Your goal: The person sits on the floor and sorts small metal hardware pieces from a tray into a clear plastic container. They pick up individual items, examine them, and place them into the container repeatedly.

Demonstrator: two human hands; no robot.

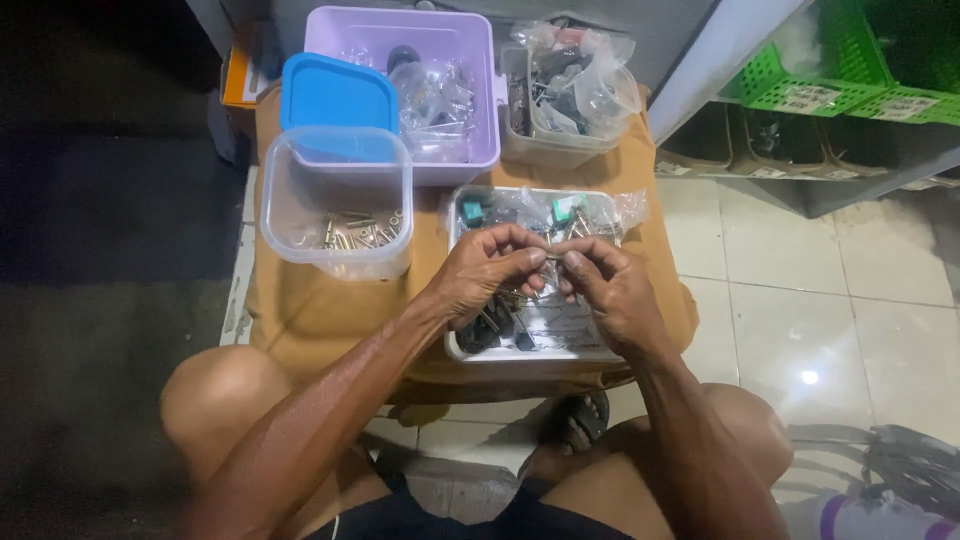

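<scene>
My left hand [487, 272] and my right hand [607, 288] meet fingertip to fingertip above a white tray [520, 352]. Between the fingertips they pinch a small metal screw-like part [553, 258]; its exact shape is too small to tell. The tray holds small bags, green parts and dark pieces, partly hidden by my hands. A clear plastic tub [337, 203] with brass-coloured screws at its bottom stands to the left of my left hand.
A low table [300, 320] with a tan cloth carries a purple bin [400, 60], a blue lid [338, 95] and a clear tub of bagged parts [565, 95]. Green baskets [830, 65] sit on a shelf at the right. My knees frame the tiled floor.
</scene>
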